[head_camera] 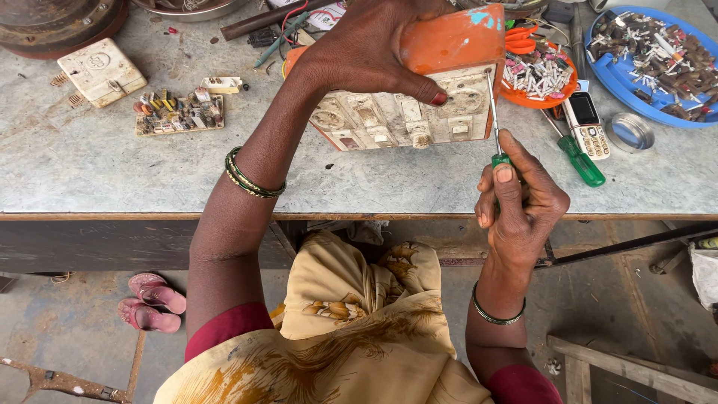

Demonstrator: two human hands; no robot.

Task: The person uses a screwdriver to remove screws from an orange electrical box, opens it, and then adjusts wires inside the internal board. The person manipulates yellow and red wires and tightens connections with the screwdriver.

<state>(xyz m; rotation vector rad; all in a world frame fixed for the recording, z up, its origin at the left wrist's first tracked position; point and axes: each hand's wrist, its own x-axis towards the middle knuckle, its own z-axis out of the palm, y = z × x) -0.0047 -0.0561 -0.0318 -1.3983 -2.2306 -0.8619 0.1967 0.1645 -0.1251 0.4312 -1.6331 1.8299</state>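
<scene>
I am watching the left hand (374,52) gripping an orange switch box (419,82), its fingers (426,93) wrapping over the top and pressing on the cream faceplate, tilted above the tabletop (112,172). The right hand (520,202) is pinching a green-handled screwdriver (495,120), fingers closing together round the handle, tip touching the faceplate. Right of these fingers are lying a second green screwdriver (580,157), a keypad phone (587,123) and a blue tray (621,82).
</scene>
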